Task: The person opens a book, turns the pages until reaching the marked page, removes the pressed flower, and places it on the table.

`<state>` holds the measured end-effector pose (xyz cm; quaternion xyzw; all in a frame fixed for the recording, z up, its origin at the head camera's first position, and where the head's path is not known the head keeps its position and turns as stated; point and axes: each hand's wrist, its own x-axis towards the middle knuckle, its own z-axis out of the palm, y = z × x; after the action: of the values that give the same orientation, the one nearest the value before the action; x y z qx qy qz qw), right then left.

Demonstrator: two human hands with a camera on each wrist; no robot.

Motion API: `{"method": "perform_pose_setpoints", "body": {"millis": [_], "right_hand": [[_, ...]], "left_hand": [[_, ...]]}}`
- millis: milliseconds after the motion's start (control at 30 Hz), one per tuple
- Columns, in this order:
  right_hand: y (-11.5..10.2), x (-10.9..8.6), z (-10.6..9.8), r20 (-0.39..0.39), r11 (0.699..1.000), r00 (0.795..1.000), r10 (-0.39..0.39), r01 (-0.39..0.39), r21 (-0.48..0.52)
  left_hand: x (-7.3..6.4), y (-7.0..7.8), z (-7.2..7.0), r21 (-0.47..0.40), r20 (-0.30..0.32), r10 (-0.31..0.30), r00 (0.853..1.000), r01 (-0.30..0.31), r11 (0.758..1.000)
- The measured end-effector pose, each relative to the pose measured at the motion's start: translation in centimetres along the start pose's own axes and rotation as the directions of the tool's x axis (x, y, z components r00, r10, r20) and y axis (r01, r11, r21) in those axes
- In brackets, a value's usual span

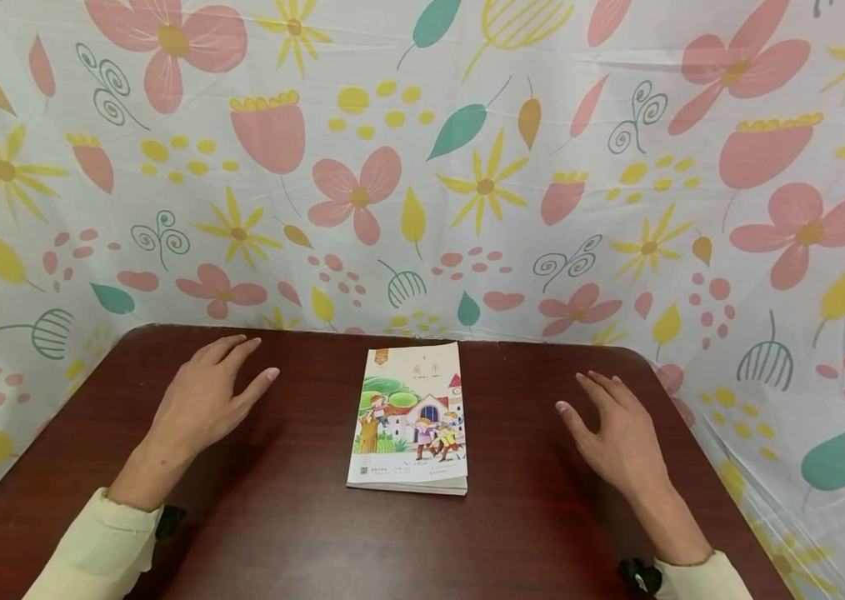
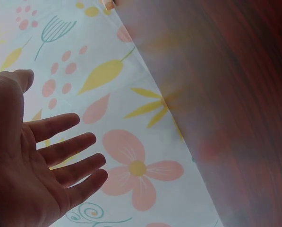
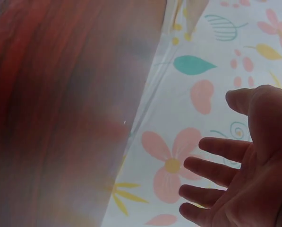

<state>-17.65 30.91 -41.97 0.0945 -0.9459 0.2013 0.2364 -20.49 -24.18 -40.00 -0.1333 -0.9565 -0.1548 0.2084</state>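
A paperback book [image 1: 409, 417] with an illustrated cover of children, a tree and a house lies face up near the middle of the table. To its left is my left hand [image 1: 205, 396], apart from the book, with fingers loosely extended and nothing in them. My right hand [image 1: 617, 433] is on the other side of the book, also apart from it and holding nothing. The left wrist view shows the left hand [image 2: 46, 156] with its fingers spread. In the right wrist view, the right hand [image 3: 249, 165] has its fingers similarly spaced. Neither wrist view includes the book.
The dark reddish-brown wooden table [image 1: 280, 533] has rounded far corners. A white cloth [image 1: 407, 183] printed with flowers and leaves hangs behind it and along both sides, close to the table's edges. Dark bands circle both wrists by the pale sleeves [image 1: 96, 542].
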Motion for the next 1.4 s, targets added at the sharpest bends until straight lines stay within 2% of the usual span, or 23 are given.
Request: {"method": "perform_pose_setpoints", "body": {"millis": [300, 467, 600, 967, 1400], "right_hand": [[-1.1, -0.1, -0.5, 0.066, 0.998, 0.996, 0.06, -0.061, 0.009], [-1.8, 0.0, -0.6, 0.073, 0.997, 0.995, 0.071, -0.071, 0.009], [-2.2, -0.1, -0.7, 0.065, 0.997, 0.996, 0.069, -0.07, 0.014], [-3.2, -0.4, -0.3, 0.085, 0.997, 0.994, 0.067, -0.07, 0.035], [-4.2, -0.3, -0.2, 0.101, 0.996, 0.993, 0.066, -0.071, 0.046]], "left_hand": [[0.0, 0.9, -0.2, -0.04, 0.065, -0.045, 0.997, 0.047, 0.998], [0.0, 1.6, -0.2, -0.041, 0.082, -0.05, 0.995, 0.053, 0.998], [0.0, 2.3, -0.1, -0.043, 0.124, -0.053, 0.991, 0.059, 0.997], [-0.6, 3.9, 0.5, -0.082, 0.169, -0.019, 0.985, 0.033, 0.996], [-1.2, 5.7, 1.5, -0.186, 0.248, -0.01, 0.969, 0.057, 0.981]]}}
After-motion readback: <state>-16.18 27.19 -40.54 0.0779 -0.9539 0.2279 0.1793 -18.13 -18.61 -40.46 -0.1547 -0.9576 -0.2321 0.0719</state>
